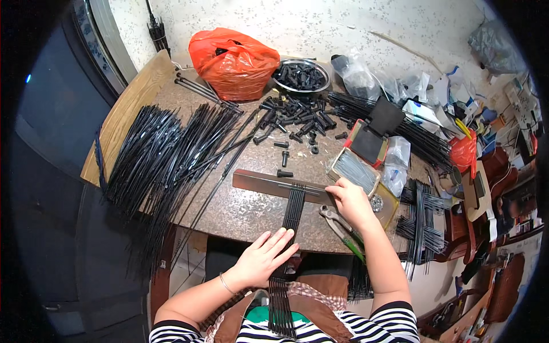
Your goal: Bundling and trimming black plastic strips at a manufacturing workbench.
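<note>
My left hand lies flat across a row of thin black rods, its fingers stretched out. The rods run side by side from my lap over the table's near edge. Their far ends meet a brown metal angle bar, where short pieces of thin wire lie crosswise. At the bar's right end my right hand is closed, thumb and fingers pinched together. What sits in that pinch, if anything, is too small to make out. Green-handled pincers lie just below the right hand.
Big bundles of black rods cover the left side. Behind the bar are loose black plastic parts, a metal bowl and an orange bag. A box of cut wires stands at right, near stacked rod bundles.
</note>
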A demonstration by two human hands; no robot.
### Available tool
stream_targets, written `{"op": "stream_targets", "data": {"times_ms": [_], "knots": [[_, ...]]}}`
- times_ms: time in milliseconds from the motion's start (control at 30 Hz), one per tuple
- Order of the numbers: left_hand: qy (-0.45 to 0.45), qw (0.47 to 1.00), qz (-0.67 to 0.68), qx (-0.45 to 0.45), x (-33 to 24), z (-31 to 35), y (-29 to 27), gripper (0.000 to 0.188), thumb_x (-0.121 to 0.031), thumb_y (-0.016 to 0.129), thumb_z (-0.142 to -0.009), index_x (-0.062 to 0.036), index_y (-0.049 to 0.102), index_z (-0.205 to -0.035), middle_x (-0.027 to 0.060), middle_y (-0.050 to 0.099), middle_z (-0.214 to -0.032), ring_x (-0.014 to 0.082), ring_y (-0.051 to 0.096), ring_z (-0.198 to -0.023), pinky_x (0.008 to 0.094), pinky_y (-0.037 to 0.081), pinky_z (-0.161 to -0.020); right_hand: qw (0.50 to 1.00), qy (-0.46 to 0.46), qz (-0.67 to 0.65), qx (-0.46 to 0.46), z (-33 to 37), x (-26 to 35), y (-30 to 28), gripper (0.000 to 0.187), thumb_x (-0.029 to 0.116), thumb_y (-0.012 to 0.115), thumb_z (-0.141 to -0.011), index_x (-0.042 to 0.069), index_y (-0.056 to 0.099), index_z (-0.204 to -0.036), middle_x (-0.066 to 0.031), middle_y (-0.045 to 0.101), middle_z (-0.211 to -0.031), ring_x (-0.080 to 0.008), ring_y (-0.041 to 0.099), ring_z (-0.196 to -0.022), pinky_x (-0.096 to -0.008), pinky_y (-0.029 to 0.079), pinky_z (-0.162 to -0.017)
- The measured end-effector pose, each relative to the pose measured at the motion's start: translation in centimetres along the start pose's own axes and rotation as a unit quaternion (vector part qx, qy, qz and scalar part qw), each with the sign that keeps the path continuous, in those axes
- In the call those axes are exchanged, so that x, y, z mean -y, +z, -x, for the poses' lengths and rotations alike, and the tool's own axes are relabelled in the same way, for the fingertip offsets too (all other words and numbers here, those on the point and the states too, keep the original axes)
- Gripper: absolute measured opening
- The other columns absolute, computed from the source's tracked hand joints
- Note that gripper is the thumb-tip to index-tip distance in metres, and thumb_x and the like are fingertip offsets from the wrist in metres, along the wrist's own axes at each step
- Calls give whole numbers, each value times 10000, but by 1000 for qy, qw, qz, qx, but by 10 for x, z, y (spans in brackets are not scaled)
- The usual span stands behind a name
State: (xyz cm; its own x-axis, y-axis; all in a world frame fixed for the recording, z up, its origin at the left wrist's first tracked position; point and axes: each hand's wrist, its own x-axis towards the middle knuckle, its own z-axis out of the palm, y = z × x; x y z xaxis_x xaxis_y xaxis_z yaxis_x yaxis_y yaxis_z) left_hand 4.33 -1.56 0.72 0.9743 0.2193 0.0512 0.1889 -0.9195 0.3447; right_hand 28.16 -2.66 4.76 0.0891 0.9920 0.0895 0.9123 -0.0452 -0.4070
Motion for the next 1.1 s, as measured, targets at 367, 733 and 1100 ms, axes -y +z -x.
{"op": "stream_targets", "data": {"times_ms": [367, 733, 1100], "knots": [[4, 1000, -13, -1, 0, 4, -1, 748, -347, 578, -536, -68, 292, -1169, 177, 217, -1229, 294, 238, -1129, 385, 205, -898, 999, -34, 2, -12, -1, 9, 0, 163, 53, 511, -649, 90, 561, -801, -70, 504, -738, -257, 518, -654, -325, 427, -588], [0, 1000, -2, -16, -1, 8, -3, 729, -315, 563, -537, -62, 296, -1167, 181, 225, -1225, 292, 250, -1123, 380, 213, -893, 999, -36, -7, -10, -2, 12, 2, 156, 54, 511, -652, 82, 565, -795, -75, 510, -743, -260, 518, -660, -323, 426, -595], [2, 1000, -29, 11, -1, 11, -4, 750, -304, 580, -522, -60, 290, -1168, 179, 218, -1228, 285, 239, -1130, 381, 206, -898, 1000, -15, 13, -1, -2, 15, 1, 176, 41, 509, -648, 93, 569, -805, -76, 507, -746, -259, 517, -663, -317, 424, -597]]}}
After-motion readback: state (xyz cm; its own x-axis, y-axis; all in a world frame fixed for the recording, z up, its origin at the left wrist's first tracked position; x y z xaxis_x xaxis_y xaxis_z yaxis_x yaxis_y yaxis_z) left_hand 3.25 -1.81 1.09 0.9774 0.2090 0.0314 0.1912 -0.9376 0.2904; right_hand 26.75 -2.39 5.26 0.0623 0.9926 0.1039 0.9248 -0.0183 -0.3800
